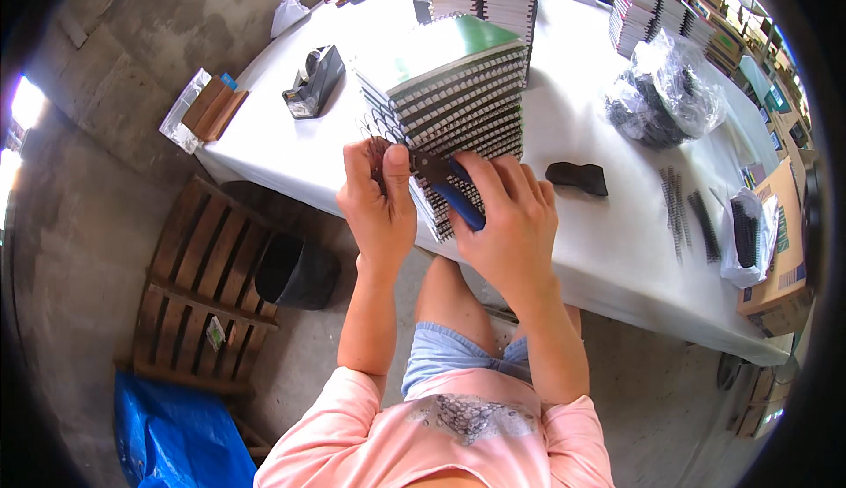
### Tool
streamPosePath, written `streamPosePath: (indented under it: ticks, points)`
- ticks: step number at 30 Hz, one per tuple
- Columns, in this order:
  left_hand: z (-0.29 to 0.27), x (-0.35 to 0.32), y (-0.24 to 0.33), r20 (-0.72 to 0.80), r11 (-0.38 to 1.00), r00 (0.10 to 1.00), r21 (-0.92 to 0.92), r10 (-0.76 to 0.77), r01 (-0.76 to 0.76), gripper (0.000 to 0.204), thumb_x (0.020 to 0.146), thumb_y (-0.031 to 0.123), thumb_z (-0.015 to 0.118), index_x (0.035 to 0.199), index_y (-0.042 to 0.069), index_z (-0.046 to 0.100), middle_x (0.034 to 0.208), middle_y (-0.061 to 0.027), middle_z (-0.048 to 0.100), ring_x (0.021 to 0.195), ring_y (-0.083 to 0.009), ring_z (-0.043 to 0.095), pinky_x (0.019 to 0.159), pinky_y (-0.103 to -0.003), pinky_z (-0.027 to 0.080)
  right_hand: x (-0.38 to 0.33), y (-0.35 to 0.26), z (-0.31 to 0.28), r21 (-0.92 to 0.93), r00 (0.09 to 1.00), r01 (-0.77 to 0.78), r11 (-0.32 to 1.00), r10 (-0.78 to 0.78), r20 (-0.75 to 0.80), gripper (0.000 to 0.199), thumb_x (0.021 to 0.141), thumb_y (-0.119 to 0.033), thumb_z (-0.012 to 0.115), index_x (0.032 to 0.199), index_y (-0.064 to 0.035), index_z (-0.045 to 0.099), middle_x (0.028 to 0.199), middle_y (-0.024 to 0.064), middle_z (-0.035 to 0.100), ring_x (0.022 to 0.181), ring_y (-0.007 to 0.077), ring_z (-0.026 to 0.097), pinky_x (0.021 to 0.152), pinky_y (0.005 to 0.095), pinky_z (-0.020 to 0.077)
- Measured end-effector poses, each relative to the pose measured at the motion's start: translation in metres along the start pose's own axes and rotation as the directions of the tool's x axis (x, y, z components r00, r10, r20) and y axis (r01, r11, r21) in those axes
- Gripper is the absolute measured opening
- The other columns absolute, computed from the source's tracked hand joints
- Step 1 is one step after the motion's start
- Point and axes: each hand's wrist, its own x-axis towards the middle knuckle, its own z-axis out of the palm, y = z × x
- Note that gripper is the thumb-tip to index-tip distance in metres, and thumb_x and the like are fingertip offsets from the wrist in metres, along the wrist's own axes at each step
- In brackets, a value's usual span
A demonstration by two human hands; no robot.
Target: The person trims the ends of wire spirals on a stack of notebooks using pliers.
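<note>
The left hand [379,210] pinches a brown tangle [376,155]; the right hand [511,215] grasps pliers [460,205] beside notebooks [467,91] stacked on the bench [573,100].

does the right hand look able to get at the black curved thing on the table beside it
Probably yes: the right hand has nothing visible between it and the black curved thing on the white table. It grips blue-handled pliers, though, so it may need to set those down first.
</note>
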Motion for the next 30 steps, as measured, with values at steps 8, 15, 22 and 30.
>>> streamPosePath:
  ticks: [8, 15, 22, 30]
  points:
    - [0.005, -0.003, -0.002, -0.024, 1.0, 1.0, -0.006, 0.017, -0.017, 0.032, 0.096, 0.034, 0.046, 0.095, 0.002, 0.044, 0.061, 0.0009, 0.046, 0.055, -0.0035, 0.038, 0.048, -0.019, 0.031, -0.005, 0.003, -0.003, 0.154, 0.993, -0.095, 0.983, 0.084, 0.077, 0.051, 0.056, -0.009, 0.073, 0.105, -0.0158, 0.06, 0.086, 0.0022, 0.055, 0.082, 0.0197, 0.057, 0.073, 0.0345, 0.0426]
    - [0.003, -0.002, -0.004, -0.017, 1.0, 1.0, 0.009, 0.027, -0.026, 0.034, 0.096, 0.035, 0.047, 0.096, 0.001, 0.045, 0.063, 0.0003, 0.046, 0.055, -0.0039, 0.039, 0.049, -0.019, 0.031, 0.007, -0.002, -0.016, -0.003, 0.999, -0.032, 0.999, 0.032, -0.032, 0.058, 0.057, -0.013, 0.077, 0.111, -0.0162, 0.059, 0.097, 0.002, 0.054, 0.094, 0.0211, 0.054, 0.089, 0.0401, 0.0316]
    - [0.006, -0.005, -0.007, -0.033, 0.998, 0.998, -0.029, 0.047, -0.048, 0.03, 0.095, 0.03, 0.051, 0.097, 0.001, 0.045, 0.066, -0.0009, 0.051, 0.056, -0.0047, 0.041, 0.051, -0.019, 0.035, 0.005, 0.001, -0.006, 0.041, 0.999, -0.033, 0.999, 0.032, 0.017, 0.052, 0.057, -0.01, 0.073, 0.107, -0.0142, 0.06, 0.088, 0.0039, 0.058, 0.083, 0.0236, 0.059, 0.074, 0.0371, 0.0445]
    - [0.008, -0.011, -0.012, -0.253, 0.903, 0.867, 0.14, 0.428, -0.405, 0.02, 0.094, 0.017, 0.051, 0.102, 0.001, 0.045, 0.066, -0.0019, 0.047, 0.058, -0.0072, 0.048, 0.048, -0.019, 0.037, 0.004, 0.004, -0.006, 0.127, 0.995, -0.078, 0.989, 0.068, 0.079, 0.052, 0.057, -0.007, 0.072, 0.107, -0.0153, 0.06, 0.085, 0.003, 0.058, 0.082, 0.0241, 0.06, 0.072, 0.0368, 0.0457]
